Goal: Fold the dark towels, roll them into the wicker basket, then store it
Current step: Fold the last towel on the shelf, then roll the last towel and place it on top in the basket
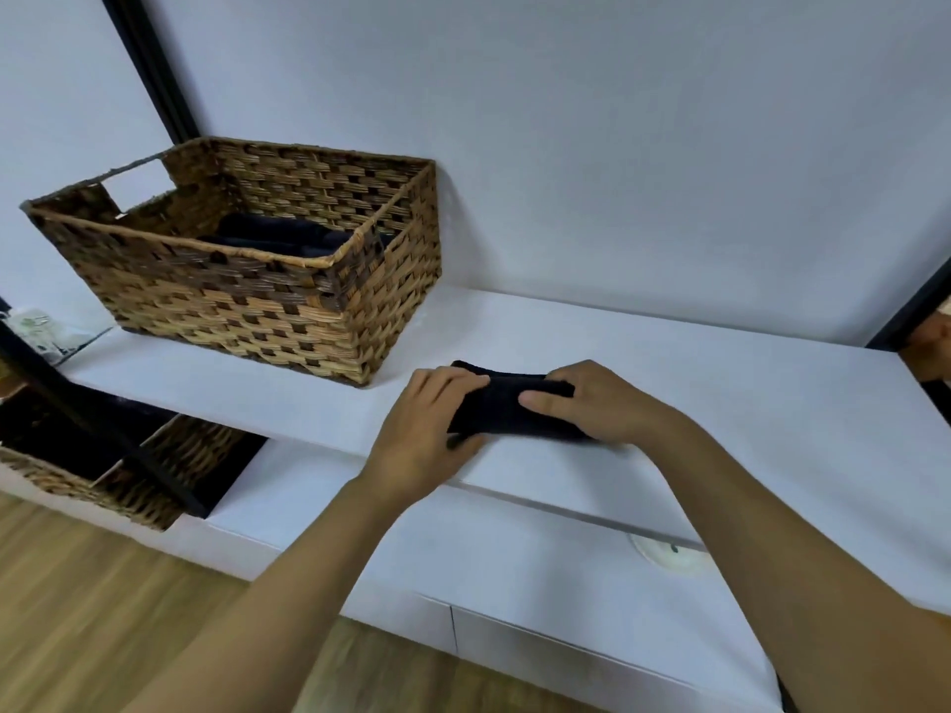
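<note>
Both hands' fingers [446, 387] seemingly curl over the rolled dark towel [507, 410] between them.

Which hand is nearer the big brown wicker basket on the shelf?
Left. The left hand grips the rolled dark towel's end just right of the wicker basket; the right hand holds the far end.

A plain pale wall [617, 146] rises behind a white counter [720, 383], whose front edge overhangs a lower white cabinet [514, 584] with a drawer seam. A black frame bar [149, 64] slants up the wall at the counter's far left corner. Wood-plank floor [77, 609] shows at lower left. Light is soft and even.
</note>
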A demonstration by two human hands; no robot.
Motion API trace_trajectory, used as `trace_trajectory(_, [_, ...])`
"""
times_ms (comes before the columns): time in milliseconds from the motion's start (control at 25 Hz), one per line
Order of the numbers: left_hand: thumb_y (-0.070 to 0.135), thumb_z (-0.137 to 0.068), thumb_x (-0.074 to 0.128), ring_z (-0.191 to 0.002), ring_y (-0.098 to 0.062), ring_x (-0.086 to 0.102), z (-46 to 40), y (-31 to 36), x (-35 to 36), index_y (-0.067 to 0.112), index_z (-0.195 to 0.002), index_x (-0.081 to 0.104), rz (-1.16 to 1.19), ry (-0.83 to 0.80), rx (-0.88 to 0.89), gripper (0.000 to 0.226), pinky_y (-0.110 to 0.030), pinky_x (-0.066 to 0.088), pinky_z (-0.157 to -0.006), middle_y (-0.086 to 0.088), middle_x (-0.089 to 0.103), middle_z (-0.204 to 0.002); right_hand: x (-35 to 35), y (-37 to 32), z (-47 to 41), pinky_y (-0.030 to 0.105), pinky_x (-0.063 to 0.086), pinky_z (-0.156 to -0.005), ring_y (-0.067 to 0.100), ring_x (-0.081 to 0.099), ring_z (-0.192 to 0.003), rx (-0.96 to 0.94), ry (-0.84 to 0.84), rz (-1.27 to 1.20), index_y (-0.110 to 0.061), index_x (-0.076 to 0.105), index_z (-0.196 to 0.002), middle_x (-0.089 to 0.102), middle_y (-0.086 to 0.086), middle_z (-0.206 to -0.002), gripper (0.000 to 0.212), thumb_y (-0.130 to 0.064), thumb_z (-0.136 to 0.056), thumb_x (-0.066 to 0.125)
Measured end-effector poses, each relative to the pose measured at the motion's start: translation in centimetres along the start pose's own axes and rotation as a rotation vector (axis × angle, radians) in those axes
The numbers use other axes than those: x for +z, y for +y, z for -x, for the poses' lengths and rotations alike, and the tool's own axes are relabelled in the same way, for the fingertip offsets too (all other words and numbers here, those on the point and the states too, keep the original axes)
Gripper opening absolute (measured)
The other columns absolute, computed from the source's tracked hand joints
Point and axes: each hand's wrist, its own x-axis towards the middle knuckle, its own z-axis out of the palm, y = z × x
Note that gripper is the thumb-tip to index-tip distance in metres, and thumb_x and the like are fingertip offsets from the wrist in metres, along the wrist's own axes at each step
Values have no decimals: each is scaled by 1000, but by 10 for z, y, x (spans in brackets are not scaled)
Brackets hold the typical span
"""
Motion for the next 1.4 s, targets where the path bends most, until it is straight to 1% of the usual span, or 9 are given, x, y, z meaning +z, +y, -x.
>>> trace_trajectory(120, [42,-83,79,-105,-11,50,-9,0,-16,25,-129,60,143,-100,-107,53,-30,48,-88,12,61,-116,6,-4,3,29,38,-63,11,53,-67,39,68,61,-21,58,-77,57,-10,-73,42,-61,-92,58])
trace_trajectory(280, [49,-83,77,-89,-2,64,-24,-11,-40,32,-108,69,507,-370,-352,31,-25,54,-78,13,70,-97,43,7,25,32,41,-93,16,42,-112,-119,358,384,-26,50,-135,45,-4,-125,54,-58,-92,56])
trace_trajectory(440, [57,-93,62,-74,-11,62,-28,-14,-44,23,-87,74,590,-417,-483,36,-28,47,-69,-2,71,-85,50,13,27,30,33,-103,13,42,-122,-115,270,311,-40,39,-147,47,-12,-137,76,-61,-81,72])
trace_trajectory(600, [49,-102,45,-81,-22,54,-44,-11,-33,25,-73,64,67,-357,-309,42,-37,39,-68,-1,56,-83,32,9,15,26,45,-90,-3,54,-104,-99,187,201,-46,52,-129,59,-24,-114,59,-61,-77,75])
trace_trajectory(760, [36,-95,40,-89,-26,57,-22,8,-10,17,-118,64,-247,-87,43,39,-39,39,-73,-2,63,-100,13,3,-6,27,51,-76,-4,61,-85,-79,89,141,-44,61,-103,66,-22,-94,42,-63,-71,79])
trace_trajectory(1000, [54,-83,62,-84,-22,61,-46,14,-18,20,-104,56,-281,-321,-225,40,-31,37,-61,4,62,-91,-5,1,-37,33,46,-93,10,51,-106,-28,61,161,-32,54,-115,53,-14,-114,53,-63,-77,74])
trace_trajectory(1120, [61,-81,61,-76,-20,63,-57,27,-16,20,-95,55,-45,-248,-605,44,-32,44,-57,6,62,-83,-5,-13,-36,32,43,-80,17,48,-94,-167,512,233,-17,52,-100,49,-5,-103,39,-48,-86,71])
trace_trajectory(1240, [59,-80,65,-77,-14,64,-67,42,-16,21,-94,53,372,-83,-861,42,-33,51,-60,4,64,-88,2,-36,-26,25,46,-70,11,58,-82,-177,448,-131,-18,56,-96,59,-6,-91,19,-37,-97,60])
trace_trajectory(1400, [43,-88,71,-74,-2,64,-91,77,-34,24,-100,45,635,143,-810,34,-21,49,-57,5,62,-97,0,-53,-18,16,46,-83,8,59,-106,-202,412,-375,-24,49,-135,53,-9,-125,37,-34,-100,56])
